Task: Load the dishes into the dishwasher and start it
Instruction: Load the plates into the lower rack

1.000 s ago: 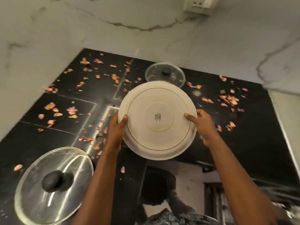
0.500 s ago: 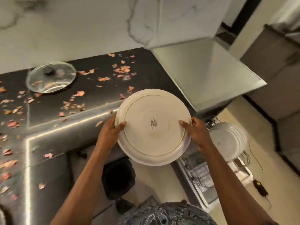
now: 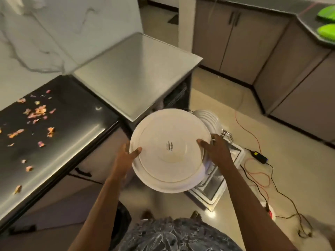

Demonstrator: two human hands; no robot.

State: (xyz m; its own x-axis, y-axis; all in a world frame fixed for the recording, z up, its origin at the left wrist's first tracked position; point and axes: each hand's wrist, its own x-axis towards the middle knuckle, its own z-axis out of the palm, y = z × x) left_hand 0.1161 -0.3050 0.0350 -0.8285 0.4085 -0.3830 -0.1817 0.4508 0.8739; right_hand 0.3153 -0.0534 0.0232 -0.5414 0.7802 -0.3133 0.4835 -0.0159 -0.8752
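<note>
Black countertop point(image 3: 59, 134) strewn with dried petals point(image 3: 39, 111); tiled floor point(image 3: 308, 160) carrying loose cables point(image 3: 256, 173) and a power adapter point(image 3: 259, 156).

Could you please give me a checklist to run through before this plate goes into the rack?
1. Grip on plate: ok; left hand and right hand hold opposite rims.
2. Door open, rack out: ok.
3. Free slot in rack: cannot tell; the plate hides it.
4. Racked plates standing on edge: ok.
5. Floor by door: not ok; cables lie close.
</note>
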